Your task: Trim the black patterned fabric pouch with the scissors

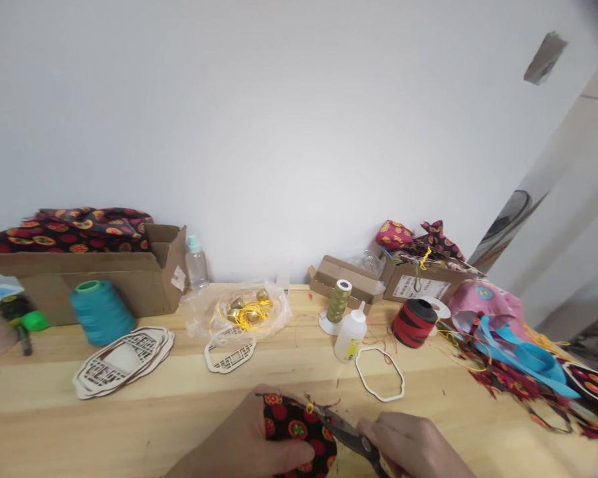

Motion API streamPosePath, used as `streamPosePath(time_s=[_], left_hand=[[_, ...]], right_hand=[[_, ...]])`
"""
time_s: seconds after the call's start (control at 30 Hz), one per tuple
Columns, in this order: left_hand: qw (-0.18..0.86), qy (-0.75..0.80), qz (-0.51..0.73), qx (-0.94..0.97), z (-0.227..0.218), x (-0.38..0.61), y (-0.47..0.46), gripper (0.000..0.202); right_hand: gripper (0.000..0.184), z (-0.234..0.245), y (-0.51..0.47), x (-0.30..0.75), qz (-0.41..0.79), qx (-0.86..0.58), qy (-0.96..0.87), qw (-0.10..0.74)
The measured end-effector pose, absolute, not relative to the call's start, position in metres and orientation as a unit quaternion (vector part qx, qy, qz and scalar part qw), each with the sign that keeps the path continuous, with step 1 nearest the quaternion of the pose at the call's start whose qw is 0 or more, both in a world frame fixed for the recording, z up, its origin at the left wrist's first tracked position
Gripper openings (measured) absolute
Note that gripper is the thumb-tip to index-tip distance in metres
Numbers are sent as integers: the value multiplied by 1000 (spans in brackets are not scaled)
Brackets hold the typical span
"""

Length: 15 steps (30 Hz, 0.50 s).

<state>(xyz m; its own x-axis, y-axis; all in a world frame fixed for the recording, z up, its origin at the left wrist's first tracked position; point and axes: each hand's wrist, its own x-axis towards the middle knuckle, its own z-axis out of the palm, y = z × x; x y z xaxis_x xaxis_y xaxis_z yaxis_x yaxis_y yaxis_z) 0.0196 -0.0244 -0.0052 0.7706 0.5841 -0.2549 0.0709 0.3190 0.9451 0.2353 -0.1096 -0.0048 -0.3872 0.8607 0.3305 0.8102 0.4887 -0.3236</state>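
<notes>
Left hand (244,445) sits at the bottom edge of the view, its thumb and fingers pinched on a fabric piece (292,425), black with red and orange circles, which it holds just above the table (129,425). Right hand (413,445) is beside it, closed around the handles of the scissors (346,431); the dark blades point left and meet the upper right edge of the fabric piece, where a few loose threads stick out.

Just beyond the hands lies a white frame outline (380,373), flat on the wood. To its left lies a single lattice cutout (229,355), and further left a stack of cutouts (122,362) of the same kind.

Behind the outline stands a small glue bottle (351,332), with an olive thread spool (339,302) just behind it and a red spool (414,322) to the right. A clear plastic bag (244,309) holding gold bells and yellow cord lies near the middle. A teal thread cone (101,312) stands at the left.

On the right, blue ribbon (523,352) lies over pink cloth and fabric scraps.

Along the white wall are a large cardboard box (129,279) topped with patterned cloth, a clear bottle (197,262) just beside it, and a labelled box (418,282) further right.
</notes>
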Motion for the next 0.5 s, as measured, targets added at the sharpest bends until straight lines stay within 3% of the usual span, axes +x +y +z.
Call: streamPosePath(time_s=[0.13, 0.5], left_hand=[[766, 293, 167, 548, -7, 20, -25, 22], [762, 305, 164, 548, -10, 19, -26, 21]], right_hand=[[71, -15, -104, 241, 71, -489, -838, 230], [71, -10, -101, 241, 55, -477, -851, 213]])
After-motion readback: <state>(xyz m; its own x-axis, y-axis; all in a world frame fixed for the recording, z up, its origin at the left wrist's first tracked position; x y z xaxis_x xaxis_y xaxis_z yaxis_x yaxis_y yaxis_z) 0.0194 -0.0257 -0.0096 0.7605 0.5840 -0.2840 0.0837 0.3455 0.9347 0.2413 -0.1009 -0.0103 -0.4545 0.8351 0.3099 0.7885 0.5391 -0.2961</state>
